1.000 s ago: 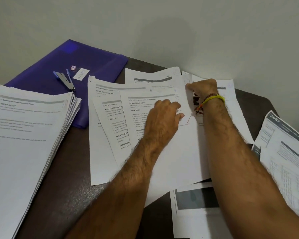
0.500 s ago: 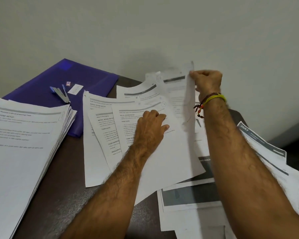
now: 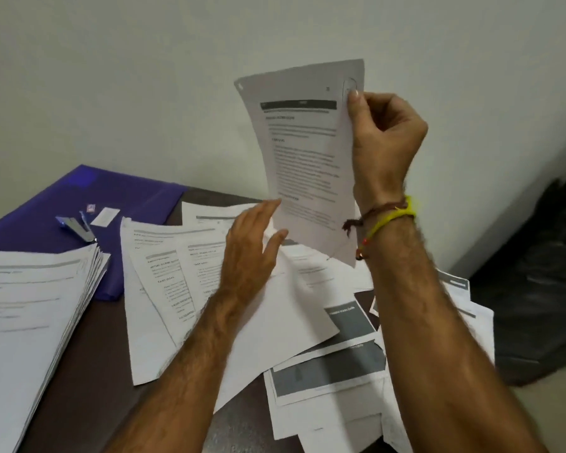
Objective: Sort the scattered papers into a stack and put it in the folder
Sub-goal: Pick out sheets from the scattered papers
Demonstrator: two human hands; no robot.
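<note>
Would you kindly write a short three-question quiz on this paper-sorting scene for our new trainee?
1. True or false: the right hand pinches the raised sheet by its edge.
2. What lies on the purple folder? A) stapler B) mug C) scissors
3. Fill in: the left hand is ___, fingers straight, over the scattered papers.

Key: 1 true; 2 A, the stapler; 3 open.

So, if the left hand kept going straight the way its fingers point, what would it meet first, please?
Most likely the lower edge of the printed sheet that the right hand holds up: the left hand, open, points up and to the right at it. Depth is unclear, so it could pass just short.
</note>
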